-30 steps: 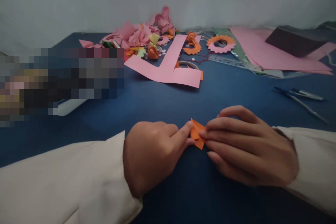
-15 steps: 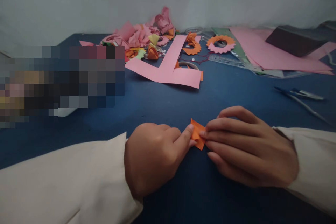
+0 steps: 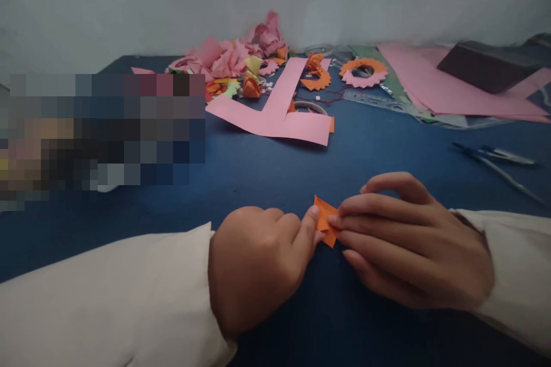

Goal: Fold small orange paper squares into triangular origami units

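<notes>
A small folded piece of orange paper [image 3: 329, 221] lies at the front middle of the blue table, between my two hands. My left hand [image 3: 262, 264] comes in from the left with most fingers curled, and its fingertips pinch the paper's left edge. From the right, my right hand [image 3: 413, 241] presses its fingertips on the right side of the same paper, covering that edge. Its thumb is held a little apart, below the other fingers. Beyond the hands lies a T-shaped strip of pink paper [image 3: 275, 120].
Crumpled pink paper [image 3: 228, 60] is heaped at the back. An orange and pink toothed paper ring [image 3: 364, 73], a clear ruler [image 3: 379, 101], pink sheets [image 3: 413, 77] and a dark box-like object [image 3: 486, 66] lie further right. Pens [image 3: 495, 155] are at the right. A blurred patch covers the left.
My left hand has shifted slightly right and down, still pinching the orange paper. The right hand keeps nearly the same place on it.
</notes>
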`<state>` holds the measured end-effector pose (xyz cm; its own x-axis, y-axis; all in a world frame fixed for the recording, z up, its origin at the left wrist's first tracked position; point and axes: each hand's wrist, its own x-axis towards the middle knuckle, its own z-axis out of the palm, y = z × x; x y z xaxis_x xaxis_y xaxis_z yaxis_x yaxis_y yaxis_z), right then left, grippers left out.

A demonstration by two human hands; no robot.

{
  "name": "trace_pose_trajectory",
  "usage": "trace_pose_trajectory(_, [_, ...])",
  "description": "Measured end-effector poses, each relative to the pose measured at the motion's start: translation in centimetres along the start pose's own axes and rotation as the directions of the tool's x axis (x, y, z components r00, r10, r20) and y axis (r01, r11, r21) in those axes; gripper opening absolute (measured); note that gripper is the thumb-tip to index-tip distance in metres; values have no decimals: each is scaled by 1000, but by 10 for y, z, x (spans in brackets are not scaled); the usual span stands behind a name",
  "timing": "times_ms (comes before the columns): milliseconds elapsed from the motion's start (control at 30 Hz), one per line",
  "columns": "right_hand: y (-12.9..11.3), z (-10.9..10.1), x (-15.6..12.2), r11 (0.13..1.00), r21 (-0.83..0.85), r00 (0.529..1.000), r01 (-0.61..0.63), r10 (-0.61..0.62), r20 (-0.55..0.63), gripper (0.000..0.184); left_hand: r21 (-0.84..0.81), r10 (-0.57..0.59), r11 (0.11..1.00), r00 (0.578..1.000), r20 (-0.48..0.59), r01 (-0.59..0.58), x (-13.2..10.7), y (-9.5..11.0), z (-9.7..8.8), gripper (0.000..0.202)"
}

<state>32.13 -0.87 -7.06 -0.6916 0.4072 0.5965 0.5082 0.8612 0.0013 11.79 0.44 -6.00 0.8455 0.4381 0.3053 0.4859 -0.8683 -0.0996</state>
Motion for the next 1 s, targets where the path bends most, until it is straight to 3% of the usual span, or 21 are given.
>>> trace_pose_trajectory(500, [4, -1, 3, 1000, 6, 997, 7, -7, 72, 9, -130, -34, 991, 999, 3, 34, 2, -1, -1, 33])
trace_pose_trajectory(1000, [5, -1, 4, 1000, -24, 997, 13, -11, 79, 10, 63, -43, 997, 998, 55, 40, 5, -3, -3, 36])
